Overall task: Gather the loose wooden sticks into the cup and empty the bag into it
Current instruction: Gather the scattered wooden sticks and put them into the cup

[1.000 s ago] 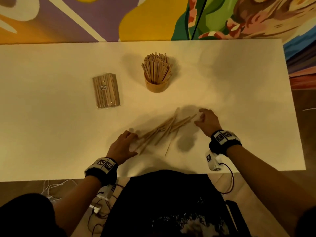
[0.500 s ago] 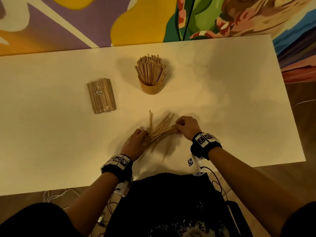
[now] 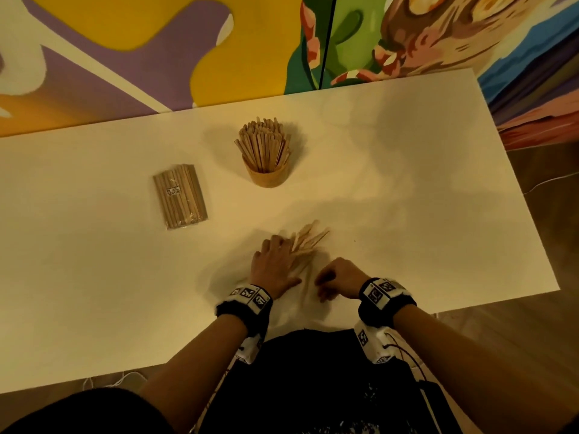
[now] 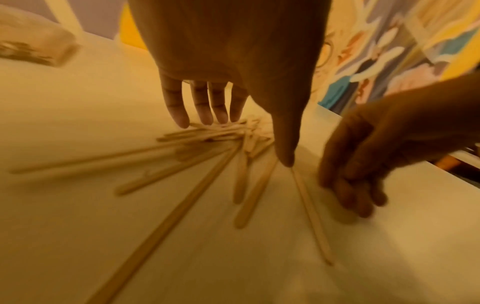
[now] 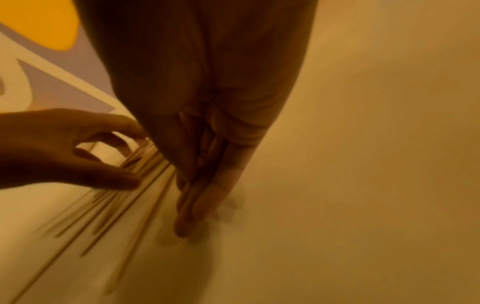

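Note:
A round wooden cup (image 3: 268,177) packed with upright sticks stands mid-table. The clear bag of sticks (image 3: 180,195) lies flat to its left. The loose wooden sticks (image 3: 308,242) lie fanned in a bunch near the front edge, blurred in the wrist views (image 4: 207,144) (image 5: 130,185). My left hand (image 3: 275,263) is spread over their near half, its straight fingertips (image 4: 207,117) touching the sticks. My right hand (image 3: 333,278) is just right of the fan's near ends, fingers (image 5: 192,205) pointing down to the table, no stick seen in it.
The white table (image 3: 438,214) stretches wide to both sides. Its front edge runs just behind my wrists. A painted wall rises behind the far edge. Cables hang below the front edge at the left.
The scattered sticks have been pushed into a tighter bunch. My left hand has moved right and flattened over them. My right hand has left the far ends and drawn back toward the front edge.

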{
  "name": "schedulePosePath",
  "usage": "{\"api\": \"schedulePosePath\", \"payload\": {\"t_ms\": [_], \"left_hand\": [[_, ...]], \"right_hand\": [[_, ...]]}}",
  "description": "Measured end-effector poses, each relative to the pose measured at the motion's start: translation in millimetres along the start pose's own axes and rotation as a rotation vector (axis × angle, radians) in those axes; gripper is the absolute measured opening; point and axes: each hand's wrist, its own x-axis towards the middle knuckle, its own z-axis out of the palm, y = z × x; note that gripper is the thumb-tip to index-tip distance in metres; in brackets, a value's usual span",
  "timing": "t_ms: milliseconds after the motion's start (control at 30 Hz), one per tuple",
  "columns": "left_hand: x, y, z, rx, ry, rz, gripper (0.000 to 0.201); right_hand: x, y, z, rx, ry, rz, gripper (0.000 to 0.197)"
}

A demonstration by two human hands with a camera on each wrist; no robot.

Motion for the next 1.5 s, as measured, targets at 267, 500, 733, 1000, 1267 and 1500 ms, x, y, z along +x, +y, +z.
{"api": "schedulePosePath", "payload": {"t_ms": [267, 500, 733, 1000, 1267, 1500], "left_hand": [[0.4, 3.5, 7.7, -0.021, 0.034, 0.099, 0.047], [-0.3, 4.3, 9.1, 0.067, -0.023, 0.143, 0.071], [-10.4, -53.7, -12.4, -0.095, 0.084, 0.047, 0.044], [-55.5, -112.4, 4.3, -0.156, -0.038, 0.061, 0.045], [-48.7, -87.1, 20.3, -0.325, 0.176, -0.012, 0.013], [-38.6, -61.8, 22.8, -0.458, 0.154, 0.041, 0.008]], "right_hand": [[5.1, -9.4, -6.6, 0.180, 0.129, -0.061, 0.024], [-5.3, 5.7, -8.8, 0.389, 0.071, 0.045, 0.026], [-7.7, 12.1, -19.2, 0.242, 0.145, 0.055, 0.021], [-11.4, 6.4, -24.9, -0.201, 0.467, -0.171, 0.018], [11.9, -24.1, -32.8, -0.795, 0.411, -0.375, 0.070], [19.2, -35.7, -22.7, -0.832, 0.266, -0.314, 0.060]]}}
